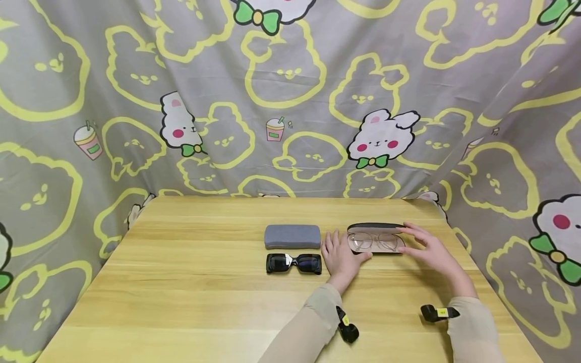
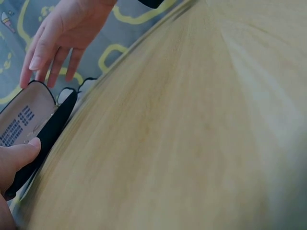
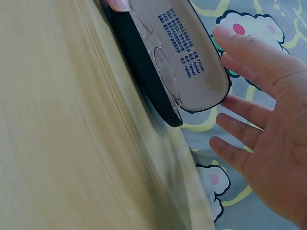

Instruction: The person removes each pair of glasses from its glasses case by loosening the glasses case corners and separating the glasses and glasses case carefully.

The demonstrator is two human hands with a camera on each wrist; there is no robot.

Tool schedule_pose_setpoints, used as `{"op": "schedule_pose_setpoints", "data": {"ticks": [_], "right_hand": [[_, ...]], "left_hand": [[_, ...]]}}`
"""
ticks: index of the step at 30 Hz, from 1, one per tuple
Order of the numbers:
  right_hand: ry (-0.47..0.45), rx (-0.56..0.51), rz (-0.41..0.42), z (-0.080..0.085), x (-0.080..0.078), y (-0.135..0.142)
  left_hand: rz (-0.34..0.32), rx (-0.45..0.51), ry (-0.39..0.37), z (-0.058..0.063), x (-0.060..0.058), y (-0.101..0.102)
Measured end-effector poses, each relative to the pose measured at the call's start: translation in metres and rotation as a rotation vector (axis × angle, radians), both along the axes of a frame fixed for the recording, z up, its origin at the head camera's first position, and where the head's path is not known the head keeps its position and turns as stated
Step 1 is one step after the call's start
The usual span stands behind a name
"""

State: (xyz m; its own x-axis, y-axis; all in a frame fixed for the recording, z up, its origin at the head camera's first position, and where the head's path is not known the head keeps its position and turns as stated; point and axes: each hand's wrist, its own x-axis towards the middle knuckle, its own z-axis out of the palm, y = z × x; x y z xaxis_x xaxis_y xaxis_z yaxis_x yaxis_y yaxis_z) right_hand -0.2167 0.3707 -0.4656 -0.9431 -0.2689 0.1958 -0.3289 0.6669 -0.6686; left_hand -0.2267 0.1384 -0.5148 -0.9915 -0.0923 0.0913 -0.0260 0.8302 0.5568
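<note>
An open glasses case (image 1: 376, 226) with a dark outside and a pale lining lies at the right of the table. Inside it sits a pair of thin-framed glasses (image 1: 388, 242); printed text shows in the lid in the right wrist view. My left hand (image 1: 342, 258) rests beside the case's left end, fingers spread, its thumb (image 2: 26, 152) touching the dark front rim. At the right end is my right hand (image 1: 431, 248), with fingers apart and fingertips at the lid's edge; whether they touch it I cannot tell.
Left of my left hand lies a closed grey-blue glasses case (image 1: 292, 237). Black sunglasses (image 1: 294, 263) lie just in front of it on the wooden table (image 1: 190, 292). A patterned curtain (image 1: 218, 176) hangs behind the table and along its sides.
</note>
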Motion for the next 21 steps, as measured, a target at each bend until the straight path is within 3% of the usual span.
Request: {"op": "schedule_pose_setpoints", "data": {"ticks": [21], "right_hand": [[-0.008, 0.093, -0.046, -0.014, -0.011, -0.008]], "left_hand": [[0.001, -0.005, 0.037, -0.006, -0.001, 0.001]]}}
